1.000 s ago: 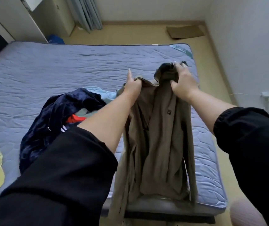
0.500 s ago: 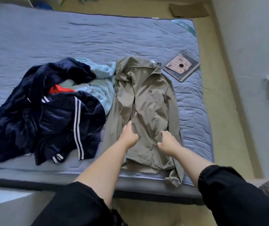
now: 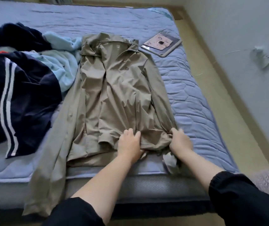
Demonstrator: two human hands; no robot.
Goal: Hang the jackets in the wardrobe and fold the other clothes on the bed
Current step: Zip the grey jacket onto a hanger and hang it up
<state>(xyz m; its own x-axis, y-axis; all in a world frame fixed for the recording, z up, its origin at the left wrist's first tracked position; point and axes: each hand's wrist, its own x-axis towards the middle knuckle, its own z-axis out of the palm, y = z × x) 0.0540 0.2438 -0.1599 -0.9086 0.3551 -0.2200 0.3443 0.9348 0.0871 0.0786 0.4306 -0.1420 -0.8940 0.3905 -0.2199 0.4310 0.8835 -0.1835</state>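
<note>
The person is straightening the jacket (image 3: pixel 119 88), lying collar-away on the bed (image 3: pixel 97 17) beside the pile of clothes (image 3: pixel 24 88), the left hand (image 3: pixel 129 144) pinching its hem and the right hand (image 3: pixel 180 142) gripping the hem corner, probably tugging it flat before lifting it to hang.

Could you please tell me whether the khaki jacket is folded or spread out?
Spread out: the khaki jacket lies full length, front up, one sleeve hanging off the bed.
</note>
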